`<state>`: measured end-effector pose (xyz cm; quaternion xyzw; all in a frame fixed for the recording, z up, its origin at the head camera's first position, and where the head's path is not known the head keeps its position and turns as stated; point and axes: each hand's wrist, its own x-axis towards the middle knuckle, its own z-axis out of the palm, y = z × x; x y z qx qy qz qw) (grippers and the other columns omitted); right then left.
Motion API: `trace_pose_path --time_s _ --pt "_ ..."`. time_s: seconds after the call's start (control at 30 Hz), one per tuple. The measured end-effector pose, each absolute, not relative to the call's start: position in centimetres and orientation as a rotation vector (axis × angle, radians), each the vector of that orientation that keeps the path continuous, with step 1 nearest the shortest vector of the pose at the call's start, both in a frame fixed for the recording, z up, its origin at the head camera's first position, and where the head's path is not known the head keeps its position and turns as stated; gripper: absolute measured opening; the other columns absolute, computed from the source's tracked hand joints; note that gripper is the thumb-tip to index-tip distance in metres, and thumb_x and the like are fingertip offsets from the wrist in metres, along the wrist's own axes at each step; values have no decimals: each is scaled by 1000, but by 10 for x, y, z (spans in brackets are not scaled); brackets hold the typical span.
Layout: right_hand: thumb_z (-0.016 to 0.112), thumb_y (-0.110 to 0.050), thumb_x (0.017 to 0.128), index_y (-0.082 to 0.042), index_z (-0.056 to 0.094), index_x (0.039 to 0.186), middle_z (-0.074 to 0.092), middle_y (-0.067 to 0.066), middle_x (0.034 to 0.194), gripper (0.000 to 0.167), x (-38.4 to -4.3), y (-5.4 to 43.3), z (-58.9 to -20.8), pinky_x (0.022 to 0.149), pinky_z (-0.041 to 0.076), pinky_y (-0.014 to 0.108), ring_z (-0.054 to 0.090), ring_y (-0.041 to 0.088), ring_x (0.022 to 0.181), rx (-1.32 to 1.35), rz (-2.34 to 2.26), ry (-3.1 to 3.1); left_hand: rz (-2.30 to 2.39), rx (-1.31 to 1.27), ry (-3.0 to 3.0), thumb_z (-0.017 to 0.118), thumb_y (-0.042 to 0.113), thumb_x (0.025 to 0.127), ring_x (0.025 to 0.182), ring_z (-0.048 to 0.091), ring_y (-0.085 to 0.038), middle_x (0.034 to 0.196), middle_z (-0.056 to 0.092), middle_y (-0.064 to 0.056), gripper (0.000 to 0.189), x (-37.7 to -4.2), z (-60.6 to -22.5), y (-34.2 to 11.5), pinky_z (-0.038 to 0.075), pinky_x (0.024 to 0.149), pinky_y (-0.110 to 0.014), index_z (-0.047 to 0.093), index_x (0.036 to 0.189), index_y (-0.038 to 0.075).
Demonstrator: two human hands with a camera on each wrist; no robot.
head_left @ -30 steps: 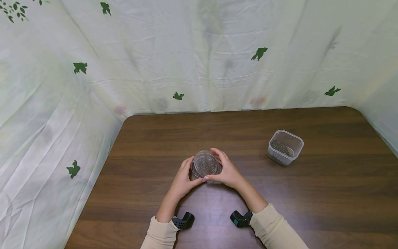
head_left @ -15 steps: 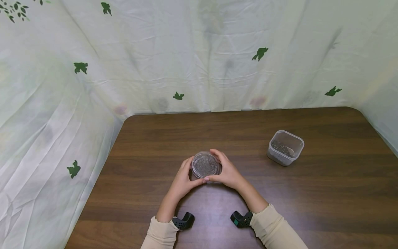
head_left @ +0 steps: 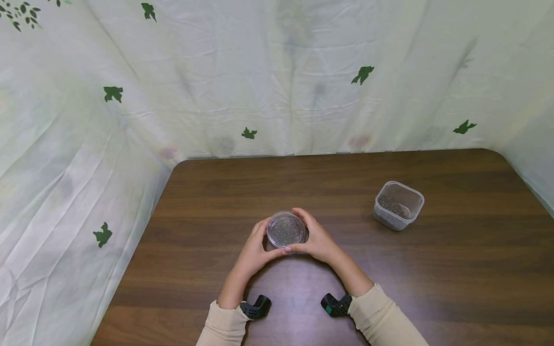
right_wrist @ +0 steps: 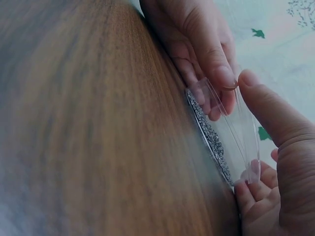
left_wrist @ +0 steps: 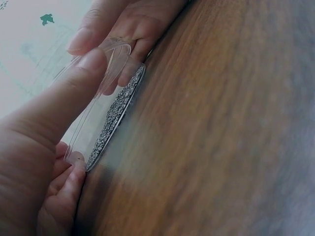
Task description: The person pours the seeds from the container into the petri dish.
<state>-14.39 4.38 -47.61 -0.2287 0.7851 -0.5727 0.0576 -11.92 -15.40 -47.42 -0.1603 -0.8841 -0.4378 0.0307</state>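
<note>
A clear round plastic tub (left_wrist: 115, 115) with dark grey granules in its bottom stands on the table between both hands. Over its mouth lies a clear round lid (head_left: 285, 228), its edge at a slight slant to the tub's rim in the right wrist view. The left hand (head_left: 253, 250) grips the lid's left side, thumb at the near edge and fingers curled round behind. From the right, the right hand (head_left: 318, 241) grips the lid the same way. Both thumb tips meet at the near edge.
A squarish translucent box (head_left: 398, 204) with grey granules in it stands farther back on the right of the brown wooden table (head_left: 207, 192). White cloth (head_left: 303, 72) with green bird shapes hangs behind and at the sides.
The lid, earlier set off from the tub, has come down and lined up over its mouth. Both hands stay nearly where they were.
</note>
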Motion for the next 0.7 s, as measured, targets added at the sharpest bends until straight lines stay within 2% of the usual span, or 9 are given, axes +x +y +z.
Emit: trace_pose_path --time_s 0.17,0.4,0.5,0.7 --pt "80 -28 67 -4 29 138 35 11 136 90 -144 44 -477 98 31 40 37 24 121 -725 -1735 2390 -1352 -505 -2712 81 29 65 118 39 -27 130 40 -15 85 -118 -474 -154 32 96 -45 38 134 4" --pt "60 -26 86 -5 30 137 36 11 137 63 -143 45 -478 100 28 40 35 22 124 -762 -1756 2397 -1346 -491 -2722 81 34 63 119 38 -28 130 40 -16 89 -118 -473 -154 32 96 -45 36 133 2" --pt "56 -21 89 -3 31 136 36 14 137 56 -141 45 -474 101 26 41 34 22 125 -767 -1752 2408 -1335 -477 -2734 81 33 63 120 37 -28 130 39 -17 91 -118 -473 -154 31 97 -45 35 133 0" --pt "54 -9 90 8 32 133 36 24 134 51 -131 45 -446 100 26 45 34 32 124 -775 -1761 2389 -1308 -458 -2769 81 32 63 121 36 -29 132 37 -19 95 -119 -474 -154 30 99 -44 31 135 -5"
